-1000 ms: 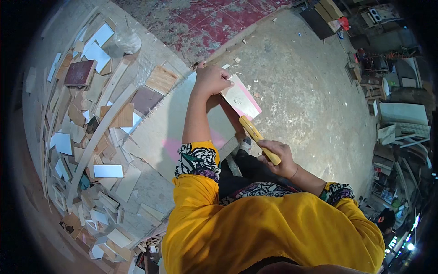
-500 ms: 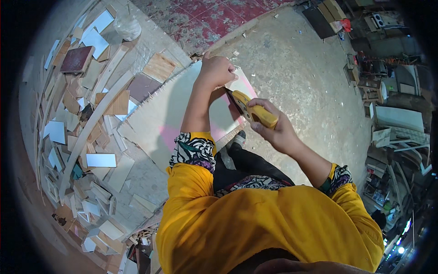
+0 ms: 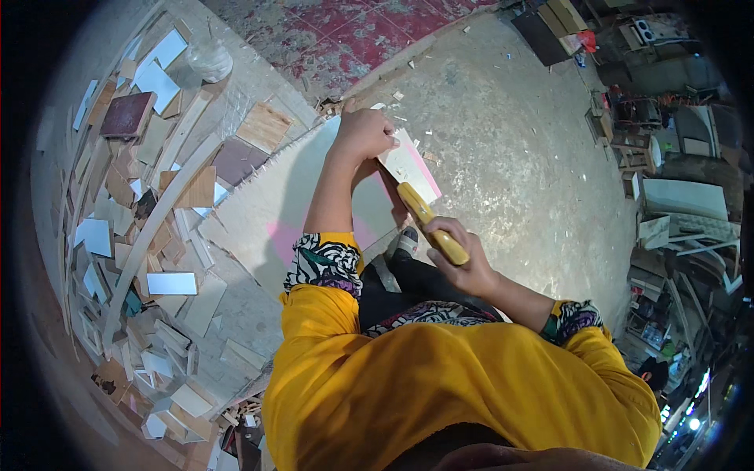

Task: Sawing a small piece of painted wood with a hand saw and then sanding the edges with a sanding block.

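My left hand (image 3: 366, 133) is stretched forward and grips the top edge of a thin white and pink panel piece (image 3: 412, 169) held upright over the floor. My right hand (image 3: 463, 259) is closed around the yellow handle of a cutting tool (image 3: 432, 228); its front end touches the panel just below my left hand. A large pale board (image 3: 271, 212) with a pink patch lies flat on the floor under my left forearm. My shoe (image 3: 404, 242) shows between my arms. I wear a yellow top with patterned sleeve cuffs.
Several wood and laminate offcuts (image 3: 157, 235) are heaped at the left, with a long pale strip (image 3: 157, 228) across them. A red patterned floor (image 3: 345, 31) lies ahead, a dusty concrete floor (image 3: 510, 157) to the right. Furniture and boxes (image 3: 675, 196) crowd the right edge.
My right hand has brought the yellow-handled tool up against the panel. My left hand has shifted forward and upward along the panel's top edge.
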### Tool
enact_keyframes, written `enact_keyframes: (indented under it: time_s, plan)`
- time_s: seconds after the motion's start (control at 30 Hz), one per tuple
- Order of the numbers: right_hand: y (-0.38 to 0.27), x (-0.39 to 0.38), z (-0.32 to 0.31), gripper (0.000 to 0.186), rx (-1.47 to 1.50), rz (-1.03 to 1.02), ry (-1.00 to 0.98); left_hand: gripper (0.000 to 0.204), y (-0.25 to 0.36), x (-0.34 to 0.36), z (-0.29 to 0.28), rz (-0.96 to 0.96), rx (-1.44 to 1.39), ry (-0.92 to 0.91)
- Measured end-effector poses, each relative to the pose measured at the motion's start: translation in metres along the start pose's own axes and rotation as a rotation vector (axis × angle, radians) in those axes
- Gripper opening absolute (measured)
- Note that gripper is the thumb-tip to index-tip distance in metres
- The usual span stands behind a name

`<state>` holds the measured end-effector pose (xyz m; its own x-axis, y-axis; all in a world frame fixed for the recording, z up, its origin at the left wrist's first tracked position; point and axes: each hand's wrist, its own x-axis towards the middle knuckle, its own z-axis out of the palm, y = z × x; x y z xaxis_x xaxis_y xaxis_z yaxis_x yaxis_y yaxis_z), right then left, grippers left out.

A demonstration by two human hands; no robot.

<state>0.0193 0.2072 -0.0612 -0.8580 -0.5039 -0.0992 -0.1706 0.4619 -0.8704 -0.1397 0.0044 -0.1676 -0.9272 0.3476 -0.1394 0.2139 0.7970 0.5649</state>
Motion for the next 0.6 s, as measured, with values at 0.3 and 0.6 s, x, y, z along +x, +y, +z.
enact_keyframes:
  time_s: [0.3,0.6]
  plan:
    - [-0.006,0.048,0.013,0.038,0.063,0.202,-0.026,0.022,0.007,0.0,0.009,0.003,-0.051,-0.042]
    - [-0.019,0.012,0.003,0.034,-0.033,-0.025,0.045,0.023,0.003,-0.004,-0.001,0.004,-0.054,-0.053]
